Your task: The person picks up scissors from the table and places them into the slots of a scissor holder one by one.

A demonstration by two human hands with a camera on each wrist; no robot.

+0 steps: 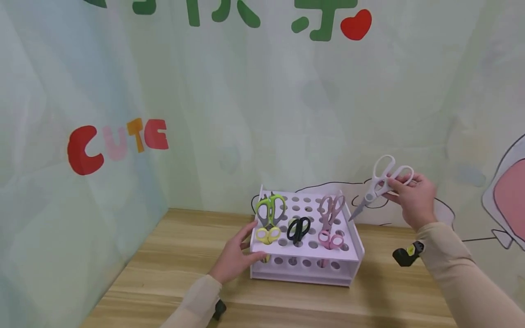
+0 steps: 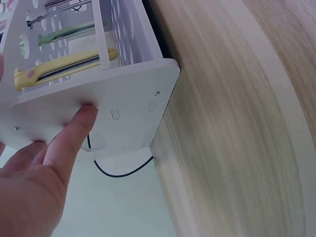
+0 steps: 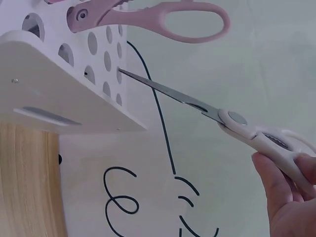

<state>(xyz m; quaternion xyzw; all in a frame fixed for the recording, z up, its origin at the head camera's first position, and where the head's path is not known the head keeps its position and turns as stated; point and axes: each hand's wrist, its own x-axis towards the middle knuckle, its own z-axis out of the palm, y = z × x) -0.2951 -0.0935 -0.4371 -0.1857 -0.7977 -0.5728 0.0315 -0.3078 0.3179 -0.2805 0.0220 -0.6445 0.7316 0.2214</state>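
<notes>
My right hand (image 1: 418, 200) holds white scissors (image 1: 370, 197) by their handles, off the table beside the rack's right edge. The grey blades slant down to the left, and in the right wrist view their tip overlaps the rack's row of holes. With straight fingers, my left hand (image 1: 235, 257) touches the left side panel of the white holed rack (image 1: 287, 249). In the rack stand green scissors (image 1: 272, 206), yellow scissors (image 1: 268, 235), black scissors (image 1: 299, 229), mauve scissors (image 1: 329, 214) and small pink scissors (image 1: 330, 238), handles up.
The rack has a lower holed shelf (image 1: 300, 263) and stands on a wooden table (image 1: 184, 246) against a pale printed cloth (image 1: 262, 114). Raised side panels (image 2: 133, 94) flank its top board. A black wrist camera (image 1: 406, 256) is strapped at the right sleeve.
</notes>
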